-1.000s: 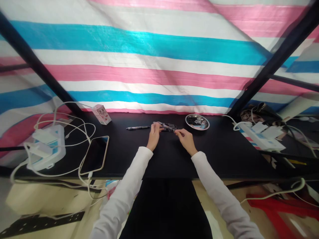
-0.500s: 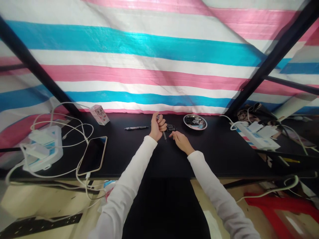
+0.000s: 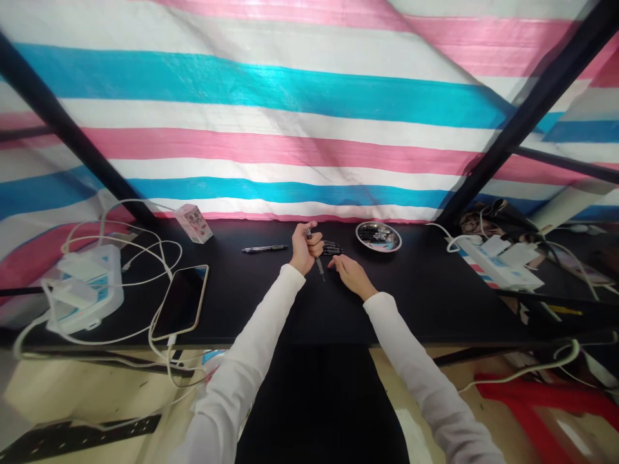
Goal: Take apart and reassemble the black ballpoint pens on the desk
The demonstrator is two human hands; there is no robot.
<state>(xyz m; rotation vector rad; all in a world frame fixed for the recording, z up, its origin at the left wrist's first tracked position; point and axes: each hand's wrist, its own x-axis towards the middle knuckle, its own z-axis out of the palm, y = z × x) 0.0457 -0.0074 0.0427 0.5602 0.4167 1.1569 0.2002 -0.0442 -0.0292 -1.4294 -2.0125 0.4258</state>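
We grasped a pen (image 3: 320, 268) over the bench (image 3: 251, 296)
Our left hand (image 3: 305, 250) clenched it; our right hand (image 3: 354, 276) was near a pen heap (image 3: 333, 247), its grip we couldn't tell.

"What's on your table (image 3: 435, 296)?"
"A phone (image 3: 180, 303) and a box (image 3: 193, 223) on my left, one lone pen (image 3: 265, 249), more pens (image 3: 333, 247) clustered before me."
"And right?"
"A round metal dish (image 3: 374, 225) and, blurrily, perhaps a power strip (image 3: 503, 267)."
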